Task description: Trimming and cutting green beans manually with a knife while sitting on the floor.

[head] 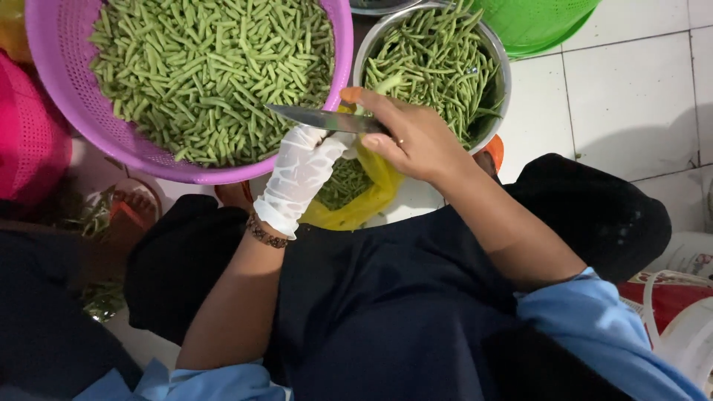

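Note:
My right hand grips a knife by its handle, the blade pointing left. My left hand, in a white glove with a beaded bracelet at the wrist, reaches up to the blade and pinches a green bean there; the bean itself is mostly hidden. Under both hands lies a yellow plastic bag with more green beans in it. A purple colander full of cut green beans sits at the upper left. A steel bowl holding long green beans stands just beyond my right hand.
A green basket stands at the top right on a white tiled floor. A pink basket is at the left edge, with bean scraps below it. My dark apron and knees fill the bottom.

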